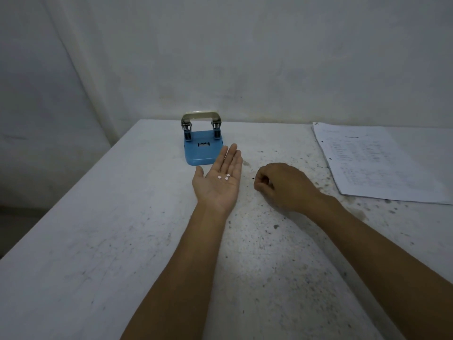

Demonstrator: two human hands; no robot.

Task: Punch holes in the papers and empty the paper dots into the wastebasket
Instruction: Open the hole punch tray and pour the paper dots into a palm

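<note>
My left hand [219, 180] lies palm up and flat on the table, with three small white paper dots [224, 177] resting in the palm. Just behind its fingertips stands a blue hole punch [202, 149] with a metal lever raised at the back. My right hand [279, 185] rests to the right of the left one, fingers curled with thumb and fingertips pinched together at the table surface; whether a dot sits between them cannot be seen. A stack of printed papers [375, 163] with punched holes along its left edge lies at the far right.
The white table [98, 229] is speckled and stained around my hands. Its left edge runs diagonally down to the left, with floor beyond. A pale wall [245, 57] rises right behind the table. No wastebasket is in view.
</note>
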